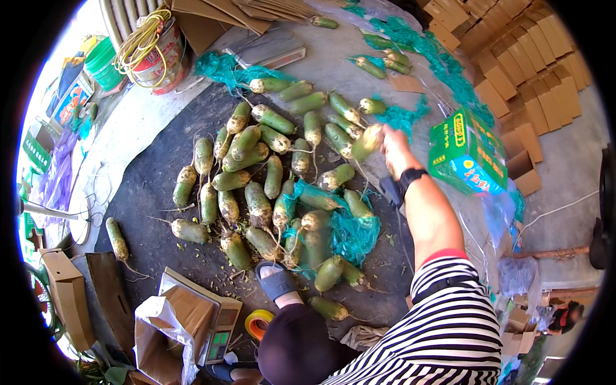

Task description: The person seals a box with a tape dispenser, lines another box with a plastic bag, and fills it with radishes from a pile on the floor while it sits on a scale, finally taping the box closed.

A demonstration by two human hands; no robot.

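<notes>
Head view: our right hand point(394, 146) has its fingers closed on the end of 1 green radish point(366, 144), held above the pile's right side, left of a green carton point(465, 151) that looks shut. We judge little is done: many loose radishes point(258, 204) lie across the dark sheet point(151, 170), some by teal netting point(359, 236), and only that 1 is in hand.

Motion blurs the held radish and our fingertips, so we cannot tell each finger's place. Our left hand is out of view, its fingers unknown. Plastic lining hides most of the open box point(192, 308); its contents stay unclear.
</notes>
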